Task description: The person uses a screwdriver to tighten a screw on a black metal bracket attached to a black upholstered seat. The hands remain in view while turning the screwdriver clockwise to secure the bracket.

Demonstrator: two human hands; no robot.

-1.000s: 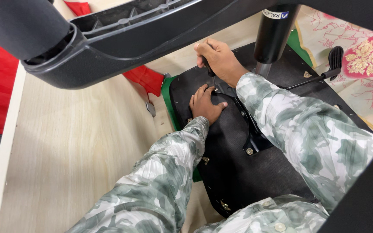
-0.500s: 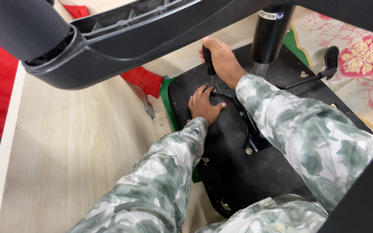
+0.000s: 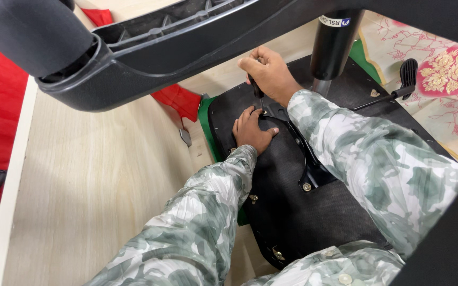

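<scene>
Since the earlier frames, the right hand (image 3: 269, 74) has lifted slightly, its fist now higher above the black chair seat underside (image 3: 303, 212). It is closed around a black-handled screwdriver (image 3: 255, 91), held upright with its tip down on the seat's metal plate (image 3: 292, 143). The left hand (image 3: 251, 131) lies flat, fingers loosely spread, pressing the seat just beside the tip. The seat rests on a pale wooden table (image 3: 96, 196).

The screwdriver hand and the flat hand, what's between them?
In the head view, only the screwdriver's thin shaft and bare black seat underside lie between the right hand and left hand.
</scene>
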